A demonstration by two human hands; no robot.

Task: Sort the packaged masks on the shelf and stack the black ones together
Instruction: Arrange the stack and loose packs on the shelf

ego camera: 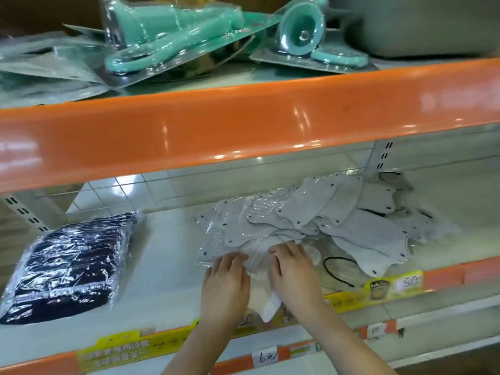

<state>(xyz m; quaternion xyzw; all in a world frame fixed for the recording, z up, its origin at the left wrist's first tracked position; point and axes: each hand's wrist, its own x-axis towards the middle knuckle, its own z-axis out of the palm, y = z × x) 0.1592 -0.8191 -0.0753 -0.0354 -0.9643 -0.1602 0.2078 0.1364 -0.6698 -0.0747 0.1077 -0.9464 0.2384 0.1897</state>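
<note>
A stack of black packaged masks (67, 263) lies on the left of the lower white shelf (167, 274). A loose heap of grey packaged masks (311, 217) spreads over the middle and right of that shelf. My left hand (226, 280) and my right hand (295, 272) lie side by side on the near edge of the grey heap, fingers pressing down on a white packaged mask (263, 296) that sticks out toward the shelf front. Whether the fingers curl under the pack is hidden.
An orange shelf lip (243, 123) hangs above the hands. Teal blister-packed items (173, 36) sit on the upper shelf. A loose black elastic loop (338, 269) lies right of my right hand. Yellow and orange price labels (392, 285) run along the lower shelf's front.
</note>
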